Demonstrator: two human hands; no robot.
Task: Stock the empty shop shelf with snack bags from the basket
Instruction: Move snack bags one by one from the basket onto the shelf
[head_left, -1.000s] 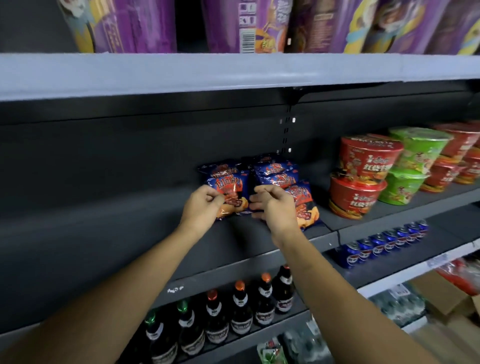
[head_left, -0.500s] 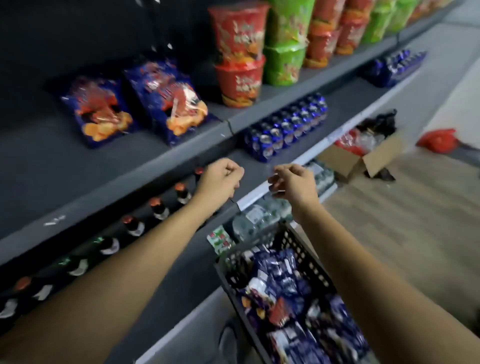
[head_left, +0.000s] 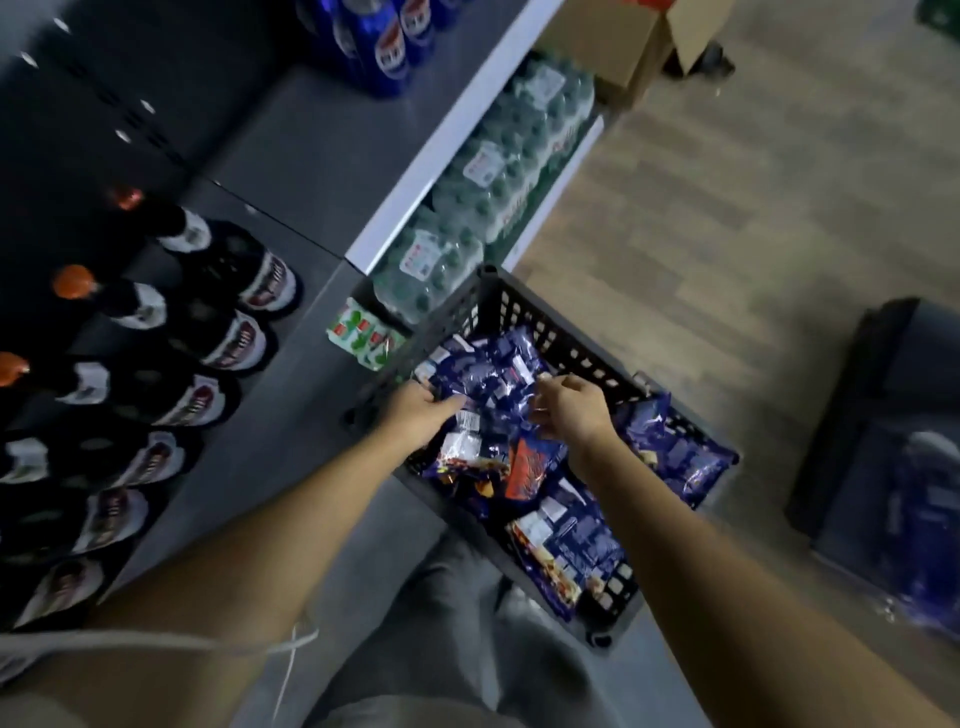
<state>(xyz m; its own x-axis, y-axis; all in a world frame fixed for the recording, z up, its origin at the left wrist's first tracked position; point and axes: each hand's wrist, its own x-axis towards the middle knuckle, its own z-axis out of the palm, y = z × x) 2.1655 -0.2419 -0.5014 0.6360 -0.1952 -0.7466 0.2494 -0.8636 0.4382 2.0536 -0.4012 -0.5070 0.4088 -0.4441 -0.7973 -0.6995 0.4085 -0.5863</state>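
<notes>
A dark plastic basket (head_left: 563, 347) stands on the floor by the shelving, filled with several blue snack bags (head_left: 485, 375) and an orange-red one (head_left: 529, 467). Both of my hands are down inside it. My left hand (head_left: 415, 411) reaches in from the left, its fingers stretched onto a blue bag. A little to the right, my right hand (head_left: 570, 410) hovers with spread, bent fingers just over the bags. Neither hand plainly grips a bag. The shelf with the placed bags is out of view.
Dark bottles with orange caps (head_left: 223, 332) line the low shelf at left. Blue cans (head_left: 384, 49) stand further along, and shrink-wrapped water packs (head_left: 493, 171) fill the bottom level. A cardboard box (head_left: 636, 44) sits on the wood floor, with a dark crate (head_left: 904, 410) at right.
My view swung down from the snack shelf to the basket. Both hands left the placed bags, dropped past the bottle shelf and now reach into the basket.
</notes>
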